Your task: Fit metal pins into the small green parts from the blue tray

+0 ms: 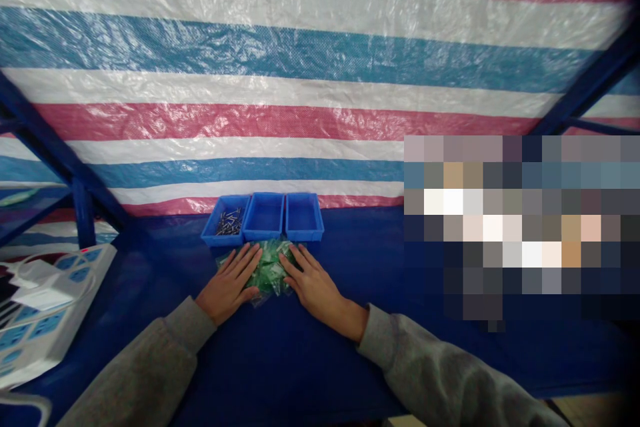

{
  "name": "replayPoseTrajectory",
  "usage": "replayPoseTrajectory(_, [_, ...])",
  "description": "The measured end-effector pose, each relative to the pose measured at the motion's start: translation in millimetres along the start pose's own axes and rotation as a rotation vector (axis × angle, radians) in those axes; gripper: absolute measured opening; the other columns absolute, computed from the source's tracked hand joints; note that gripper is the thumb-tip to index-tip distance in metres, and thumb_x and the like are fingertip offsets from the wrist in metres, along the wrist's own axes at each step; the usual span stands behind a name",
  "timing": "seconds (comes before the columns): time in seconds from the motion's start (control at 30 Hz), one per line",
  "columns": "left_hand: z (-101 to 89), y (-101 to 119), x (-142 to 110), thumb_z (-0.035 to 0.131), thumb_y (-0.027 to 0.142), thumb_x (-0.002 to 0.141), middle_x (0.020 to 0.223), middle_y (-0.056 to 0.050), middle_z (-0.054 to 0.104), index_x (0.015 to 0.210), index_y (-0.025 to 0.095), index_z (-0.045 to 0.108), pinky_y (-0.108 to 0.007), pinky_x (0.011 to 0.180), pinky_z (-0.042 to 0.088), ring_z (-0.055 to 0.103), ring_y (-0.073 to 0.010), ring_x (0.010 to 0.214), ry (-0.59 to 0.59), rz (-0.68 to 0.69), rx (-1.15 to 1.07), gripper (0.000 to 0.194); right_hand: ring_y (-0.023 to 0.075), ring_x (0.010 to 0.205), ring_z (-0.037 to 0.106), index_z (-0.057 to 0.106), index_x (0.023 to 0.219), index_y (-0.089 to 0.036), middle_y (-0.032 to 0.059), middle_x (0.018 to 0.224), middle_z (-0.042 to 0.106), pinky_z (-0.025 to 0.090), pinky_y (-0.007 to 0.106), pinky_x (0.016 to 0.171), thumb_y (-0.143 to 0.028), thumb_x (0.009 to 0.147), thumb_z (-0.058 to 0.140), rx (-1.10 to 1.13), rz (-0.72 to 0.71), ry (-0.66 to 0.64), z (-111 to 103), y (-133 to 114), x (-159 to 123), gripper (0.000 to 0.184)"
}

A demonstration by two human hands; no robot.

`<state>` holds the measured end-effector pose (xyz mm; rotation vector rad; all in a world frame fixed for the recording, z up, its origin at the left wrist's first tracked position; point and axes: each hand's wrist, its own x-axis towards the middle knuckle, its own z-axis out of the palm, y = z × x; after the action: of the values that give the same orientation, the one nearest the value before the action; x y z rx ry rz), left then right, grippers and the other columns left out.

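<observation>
A pile of small clear plastic bags with green on them (271, 268) lies on the dark blue table (280, 367). My left hand (230, 285) rests on the pile's left side, fingers stretched out and apart. On its right side lies my right hand (316, 285), also flat with spread fingers. Neither hand grips anything. Just behind the pile stand three blue bins in a row. The left bin (210, 232) holds several loose metal screws or pins (230, 222). Nothing shows inside the middle bin (265, 213) or the right bin (303, 217).
White power strips (75, 320) with blue sockets, plus a white plug and cable (45, 283), lie at the left. Blue metal posts (83, 210) rise at the sides. A striped plastic sheet (300, 60) hangs behind the table. The right side is pixelated.
</observation>
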<state>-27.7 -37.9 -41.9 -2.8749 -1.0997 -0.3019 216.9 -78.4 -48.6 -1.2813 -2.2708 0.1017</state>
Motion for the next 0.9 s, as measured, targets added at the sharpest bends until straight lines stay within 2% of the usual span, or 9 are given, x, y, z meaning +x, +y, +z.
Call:
replayPoseTrajectory(0.13, [-0.4, 4, 1, 0.033, 0.050, 0.090, 0.151, -0.008, 0.015, 0.144, 0.021, 0.004, -0.048, 0.111, 0.017, 0.006, -0.0273, 0.139, 0.014, -0.004, -0.036, 0.068, 0.0265, 0.139, 0.011, 0.029, 0.141, -0.015, 0.0133, 0.150, 0.015, 0.028, 0.046, 0.110, -0.018, 0.090, 0.042, 0.140, -0.008, -0.011, 3, 2, 1, 0.052])
replayPoseTrajectory(0.27, [-7.7, 9, 4, 0.034, 0.044, 0.091, 0.150, -0.009, 0.018, 0.144, 0.020, 0.011, -0.049, 0.111, 0.018, 0.011, -0.0280, 0.138, 0.100, -0.026, -0.094, 0.063, 0.0243, 0.139, 0.007, 0.023, 0.142, -0.015, 0.0115, 0.151, 0.011, 0.023, 0.045, 0.112, -0.020, 0.092, 0.040, 0.278, -0.007, -0.030, 0, 3, 2, 0.054])
replayPoseTrajectory(0.33, [-14.0, 10, 9, 0.035, 0.037, 0.092, 0.147, -0.008, 0.025, 0.142, 0.020, 0.021, -0.046, 0.111, 0.021, 0.018, -0.0264, 0.137, 0.218, -0.076, -0.115, 0.055, 0.0231, 0.139, 0.008, 0.023, 0.142, -0.016, 0.0106, 0.151, 0.012, 0.022, 0.045, 0.112, -0.022, 0.093, 0.038, 0.316, 0.009, -0.019, -4, 3, 2, 0.052])
replayPoseTrajectory(0.43, [-22.2, 3, 19, 0.037, 0.025, 0.091, 0.135, -0.007, 0.044, 0.131, 0.022, 0.042, -0.042, 0.107, 0.029, 0.035, -0.0235, 0.129, 0.475, -0.236, -0.095, 0.041, 0.0216, 0.139, 0.012, 0.028, 0.141, -0.018, 0.0088, 0.150, 0.016, 0.023, 0.045, 0.112, -0.023, 0.093, 0.035, 0.337, 0.051, 0.047, -7, 0, 3, 0.048])
replayPoseTrajectory(0.47, [-24.1, -1, 23, 0.038, 0.022, 0.089, 0.130, -0.008, 0.049, 0.126, 0.021, 0.046, -0.042, 0.104, 0.031, 0.040, -0.0234, 0.125, 0.524, -0.288, -0.072, 0.038, 0.0215, 0.139, 0.013, 0.030, 0.140, -0.019, 0.0086, 0.150, 0.017, 0.024, 0.045, 0.112, -0.023, 0.093, 0.036, 0.336, 0.063, 0.075, -8, 0, 3, 0.047])
replayPoseTrajectory(0.57, [-28.2, -14, 37, 0.040, 0.012, 0.081, 0.113, -0.008, 0.059, 0.113, 0.020, 0.055, -0.043, 0.093, 0.037, 0.051, -0.0241, 0.110, 0.469, -0.390, 0.004, 0.036, 0.0221, 0.138, 0.016, 0.035, 0.136, -0.019, 0.0089, 0.148, 0.022, 0.026, 0.046, 0.111, -0.023, 0.091, 0.040, 0.318, 0.066, 0.132, -10, -2, 4, 0.046])
replayPoseTrajectory(0.67, [-33.0, -26, 46, 0.047, 0.014, 0.075, 0.103, -0.007, 0.063, 0.105, 0.021, 0.057, -0.043, 0.087, 0.036, 0.055, -0.0251, 0.100, 0.354, -0.415, 0.091, 0.033, 0.0227, 0.137, 0.020, 0.040, 0.133, -0.019, 0.0102, 0.146, 0.026, 0.028, 0.046, 0.110, -0.021, 0.090, 0.042, 0.296, 0.047, 0.160, -12, -3, 5, 0.043])
replayPoseTrajectory(0.8, [-39.3, -38, 45, 0.052, 0.022, 0.076, 0.096, -0.005, 0.065, 0.093, 0.021, 0.059, -0.041, 0.085, 0.034, 0.058, -0.0241, 0.092, 0.254, -0.369, 0.139, 0.019, 0.0227, 0.134, 0.026, 0.044, 0.129, -0.019, 0.0116, 0.142, 0.032, 0.029, 0.046, 0.109, -0.021, 0.089, 0.042, 0.282, 0.039, 0.211, -17, -3, 6, 0.040])
replayPoseTrajectory(0.9, [-39.8, -48, 40, 0.052, 0.029, 0.081, 0.094, -0.005, 0.065, 0.091, 0.022, 0.060, -0.039, 0.082, 0.035, 0.057, -0.0235, 0.092, 0.210, -0.268, 0.166, 0.015, 0.0229, 0.133, 0.028, 0.045, 0.127, -0.019, 0.0119, 0.140, 0.034, 0.030, 0.046, 0.108, -0.020, 0.089, 0.043, 0.267, 0.043, 0.239, -19, -4, 6, 0.039])
